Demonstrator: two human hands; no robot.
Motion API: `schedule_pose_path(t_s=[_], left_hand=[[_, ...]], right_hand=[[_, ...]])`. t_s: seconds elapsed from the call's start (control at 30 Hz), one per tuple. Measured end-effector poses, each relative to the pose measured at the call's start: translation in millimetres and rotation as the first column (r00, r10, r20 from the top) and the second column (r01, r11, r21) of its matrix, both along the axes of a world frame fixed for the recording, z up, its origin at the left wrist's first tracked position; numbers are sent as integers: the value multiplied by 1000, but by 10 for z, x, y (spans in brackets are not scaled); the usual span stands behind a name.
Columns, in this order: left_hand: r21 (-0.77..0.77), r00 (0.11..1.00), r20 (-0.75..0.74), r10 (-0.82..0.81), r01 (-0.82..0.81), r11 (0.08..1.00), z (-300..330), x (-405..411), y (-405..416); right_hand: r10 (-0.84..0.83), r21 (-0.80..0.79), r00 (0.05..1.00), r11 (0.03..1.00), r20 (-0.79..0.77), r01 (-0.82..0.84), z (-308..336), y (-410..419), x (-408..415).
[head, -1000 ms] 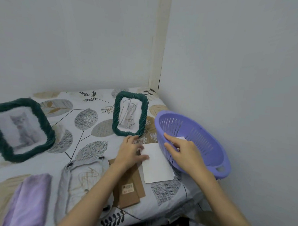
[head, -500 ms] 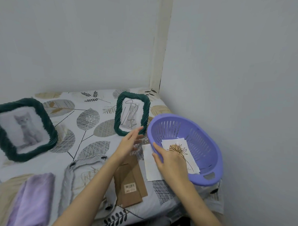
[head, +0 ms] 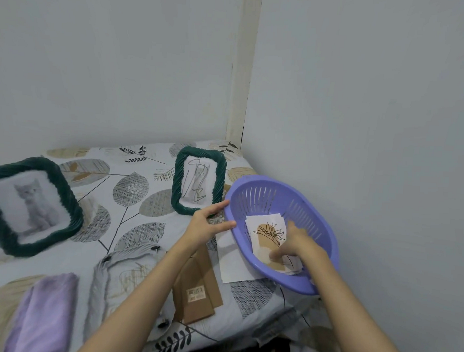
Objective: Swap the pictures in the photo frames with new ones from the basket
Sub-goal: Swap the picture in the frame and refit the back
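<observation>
Reaching into the slotted purple plastic basket (head: pixel 316 224), my right hand (head: pixel 298 245) pinches a paper flower print (head: pixel 266 236), blurred fingertips hiding its corner. My left hand (head: pixel 206 225) steadies the rim, fingers straight.

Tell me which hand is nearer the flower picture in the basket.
Right. The right hand is inside the basket, fingers on the flower picture. The left hand is outside, at the basket's left rim, off the picture.

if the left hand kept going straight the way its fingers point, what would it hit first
Most likely the purple basket: the left hand points right with its fingertips at the near rim, seemingly touching it already, though depth is hard to judge from the head view.
</observation>
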State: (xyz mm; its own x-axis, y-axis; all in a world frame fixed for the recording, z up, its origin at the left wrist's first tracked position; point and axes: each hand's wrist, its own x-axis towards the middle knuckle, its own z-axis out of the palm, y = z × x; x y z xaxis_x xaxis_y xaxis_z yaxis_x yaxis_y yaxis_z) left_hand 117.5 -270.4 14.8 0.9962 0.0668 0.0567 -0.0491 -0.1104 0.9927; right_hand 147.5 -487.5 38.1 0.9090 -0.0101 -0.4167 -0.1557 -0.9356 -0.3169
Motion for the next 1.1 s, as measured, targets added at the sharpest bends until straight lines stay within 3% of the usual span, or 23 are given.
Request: schedule_pose_path(t_s=[0.27,0.5,0.7,0.8,0.9,0.97,1.1], left_hand=[[19,1000,10,-8,8,1000,15,3,-13],[-1,1000,-15,-15,15,1000,-5,19,-19],[33,999,-50,-11,12,999,24,-34,-48],[159,997,66,46,-56,986,131,-147,-79],[0,991,135,9,-9,1000,275,-343,-156],[-160,995,81,-56,68,985,352,-477,-218],[-511,996,-20,-83,61,857,418,-652,-202]], right_hand=[[-44,-18,998,999,-38,43,-66,-7,104],[-153,-5,935,987,319,163,-148,-77,122],[-208,238,858,966,469,104,-65,-91,26],[-245,344,747,939,619,23,47,40,-122],[-242,383,634,919,734,-93,129,256,-343],[-185,397,604,887,775,-237,152,408,-504],[43,227,512,862,858,-452,119,604,-780]])
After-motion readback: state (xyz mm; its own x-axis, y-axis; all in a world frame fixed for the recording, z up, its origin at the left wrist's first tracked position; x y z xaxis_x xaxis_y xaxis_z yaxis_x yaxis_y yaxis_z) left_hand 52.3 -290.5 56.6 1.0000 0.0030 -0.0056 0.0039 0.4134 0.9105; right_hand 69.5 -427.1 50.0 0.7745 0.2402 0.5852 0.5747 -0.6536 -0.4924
